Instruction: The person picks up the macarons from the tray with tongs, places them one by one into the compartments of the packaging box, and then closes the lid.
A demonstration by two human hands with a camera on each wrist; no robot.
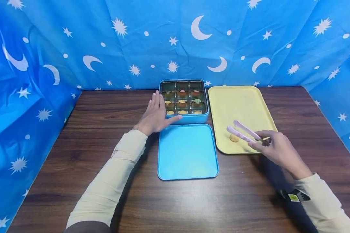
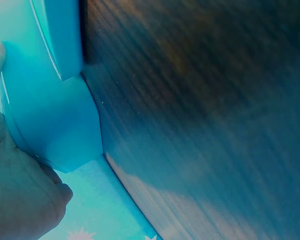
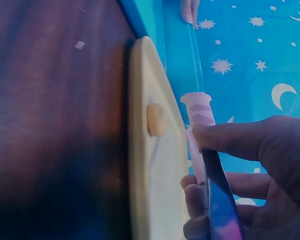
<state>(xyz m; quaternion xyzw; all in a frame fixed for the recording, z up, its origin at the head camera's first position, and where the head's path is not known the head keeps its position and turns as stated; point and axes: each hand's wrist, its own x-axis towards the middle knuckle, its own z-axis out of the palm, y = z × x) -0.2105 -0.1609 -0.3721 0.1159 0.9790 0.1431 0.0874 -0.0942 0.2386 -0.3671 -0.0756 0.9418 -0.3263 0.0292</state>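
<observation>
My left hand (image 1: 155, 115) rests against the left side of a blue square tin (image 1: 190, 120), fingers straight and thumb along the front rim. Inside the tin is a clear divider with square compartments, where several cookies (image 1: 182, 101) in yellow, reddish and green tones lie. With my right hand (image 1: 281, 151) I hold pink-tipped tongs (image 1: 248, 130) over a yellow tray (image 1: 233, 100). The tong arms stand apart with nothing between them. A round golden cookie (image 1: 234, 138) lies on the tray, just below the tong tips; the right wrist view shows this cookie (image 3: 157, 120) near the tray's rim.
A flat blue lid (image 1: 188, 152) lies in front of the tin, left of the tray. Everything stands on a dark wood-grain table (image 1: 105, 106). Behind it and at both sides hangs a blue cloth (image 1: 160, 38) with white moons and stars.
</observation>
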